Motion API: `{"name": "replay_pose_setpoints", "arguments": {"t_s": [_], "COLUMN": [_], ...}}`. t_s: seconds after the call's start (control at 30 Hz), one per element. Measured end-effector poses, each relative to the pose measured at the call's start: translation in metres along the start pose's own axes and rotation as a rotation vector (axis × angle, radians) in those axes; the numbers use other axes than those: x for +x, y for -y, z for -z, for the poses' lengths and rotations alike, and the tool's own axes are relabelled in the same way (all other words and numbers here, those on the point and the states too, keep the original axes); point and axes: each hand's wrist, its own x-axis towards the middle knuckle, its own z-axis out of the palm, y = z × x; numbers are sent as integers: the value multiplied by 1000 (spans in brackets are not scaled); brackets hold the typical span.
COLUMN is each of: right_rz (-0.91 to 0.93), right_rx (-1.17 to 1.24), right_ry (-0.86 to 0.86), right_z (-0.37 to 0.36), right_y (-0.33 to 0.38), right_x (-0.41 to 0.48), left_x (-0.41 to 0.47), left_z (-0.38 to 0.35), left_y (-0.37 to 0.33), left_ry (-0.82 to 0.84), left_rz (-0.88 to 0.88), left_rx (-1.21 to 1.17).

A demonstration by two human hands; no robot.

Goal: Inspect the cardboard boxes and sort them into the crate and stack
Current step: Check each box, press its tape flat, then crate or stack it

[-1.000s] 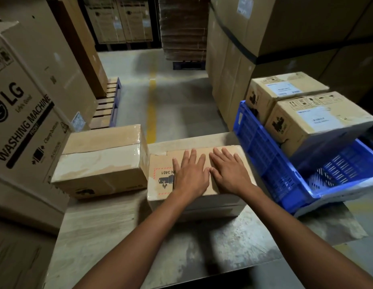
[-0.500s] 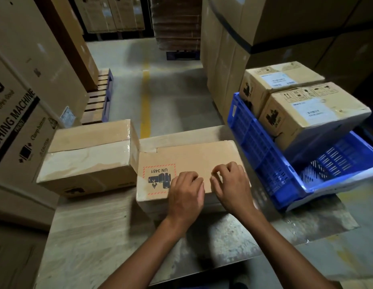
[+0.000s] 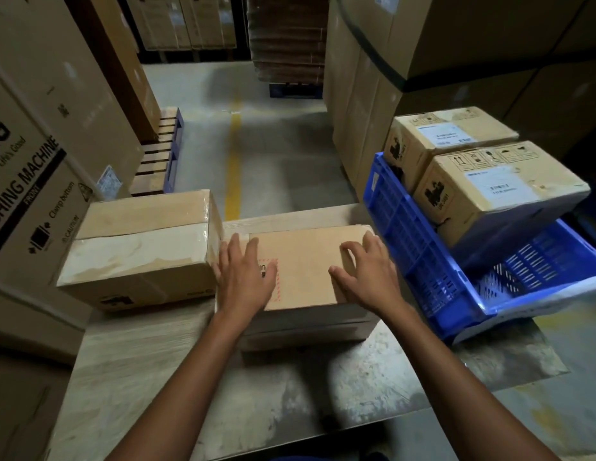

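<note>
Carton (image 3: 40,181) left: "LG", "WASHING MACHINE". Box (image 3: 306,267) on worn bench (image 3: 156,377), red-dashed label (image 3: 274,292) mostly covered by left hand (image 3: 245,277), flat, released. Right hand (image 3: 366,274) arched on top, no grip. Concrete warehouse floor (image 3: 283,168).

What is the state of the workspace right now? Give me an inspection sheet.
Surface: worn, scuffed table.
Job's things: box under both hands; taped box on its left; two labelled boxes in the blue crate on the right.
Clutter: nothing seen.
Hands: left hand flat on the box top; right hand, fingers bent, at its right end.
Cables: nothing seen.
Surroundings: washing machine carton left; pallet and yellow floor line ahead; large cartons behind the crate.
</note>
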Motion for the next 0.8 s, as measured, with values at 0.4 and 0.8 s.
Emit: {"name": "replay_pose_setpoints", "arguments": {"t_s": [0.4,0.8], "right_rz": [-241,-338], "right_rx": [363,454], "right_ry": [-246,-297], "right_z": [-1,-24], "right_y": [0,-22], "right_x": [4,-26], "left_x": [8,-54], "left_z": [15,-21], "left_y": [3,23], "left_ry": [8,-276], "left_rz": [219,168], "left_rx": [-203,-458]}}
